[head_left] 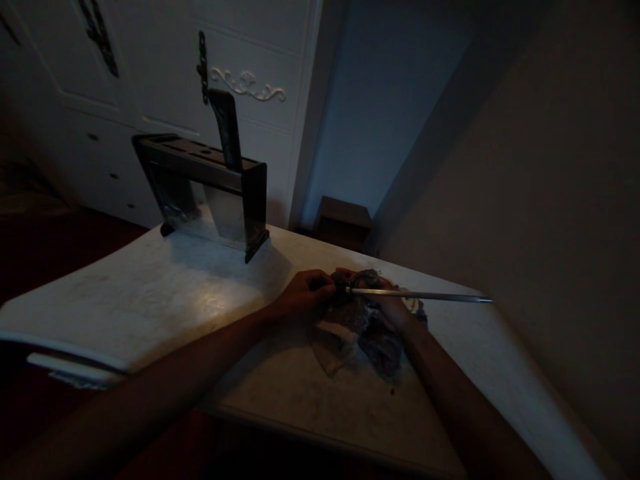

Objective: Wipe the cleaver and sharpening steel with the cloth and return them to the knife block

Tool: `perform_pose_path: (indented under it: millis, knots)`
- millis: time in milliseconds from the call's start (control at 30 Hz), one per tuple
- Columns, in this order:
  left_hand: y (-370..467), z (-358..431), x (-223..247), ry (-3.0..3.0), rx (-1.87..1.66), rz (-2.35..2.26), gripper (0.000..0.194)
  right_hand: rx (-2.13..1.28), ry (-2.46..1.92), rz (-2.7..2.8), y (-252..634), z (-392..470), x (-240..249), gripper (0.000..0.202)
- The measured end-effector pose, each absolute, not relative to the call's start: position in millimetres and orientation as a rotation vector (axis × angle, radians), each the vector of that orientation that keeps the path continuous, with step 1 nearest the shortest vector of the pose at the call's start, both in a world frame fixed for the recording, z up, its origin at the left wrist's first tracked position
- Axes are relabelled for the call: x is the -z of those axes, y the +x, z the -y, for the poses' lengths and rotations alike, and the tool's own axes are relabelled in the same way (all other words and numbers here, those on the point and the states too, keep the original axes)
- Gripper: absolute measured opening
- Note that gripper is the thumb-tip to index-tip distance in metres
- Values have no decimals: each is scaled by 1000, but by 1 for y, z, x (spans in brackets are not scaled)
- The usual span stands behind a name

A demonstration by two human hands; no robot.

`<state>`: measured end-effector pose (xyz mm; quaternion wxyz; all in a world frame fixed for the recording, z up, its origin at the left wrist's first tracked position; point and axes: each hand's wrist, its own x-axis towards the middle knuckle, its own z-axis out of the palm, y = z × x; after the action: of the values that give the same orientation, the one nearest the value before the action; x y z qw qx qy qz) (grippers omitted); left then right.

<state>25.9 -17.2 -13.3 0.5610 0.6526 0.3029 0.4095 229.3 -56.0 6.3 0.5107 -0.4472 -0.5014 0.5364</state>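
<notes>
A long thin metal rod, which looks like a sharpening steel, points right across the white tabletop. My left hand is closed around its dark handle end. A crumpled grey-brown cloth is bunched around the handle and hangs down onto the table. My right hand is closed on the cloth, behind the rod near the handle; some of its fingers are hidden by cloth and rod.
A knife block with dark ends and clear sides stands at the back left. One black-handled knife is in it. White cabinet doors rise behind. A brown box sits beyond the far edge, and a wall borders the right.
</notes>
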Motion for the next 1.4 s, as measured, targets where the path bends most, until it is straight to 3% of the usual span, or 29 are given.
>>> perform_pose_path:
  millis: [700, 1067, 1400]
  knots:
    - [20, 18, 12, 1541, -905, -656, 32, -1134, -1117, 1363, 225, 55, -6, 34]
    - [19, 17, 8, 1639, -839, -647, 34, -1317, -1040, 1237, 221, 60, -8, 40]
    - [23, 18, 10, 1411, -953, -681, 36, -1170, -1109, 1330, 224, 56, -9, 26]
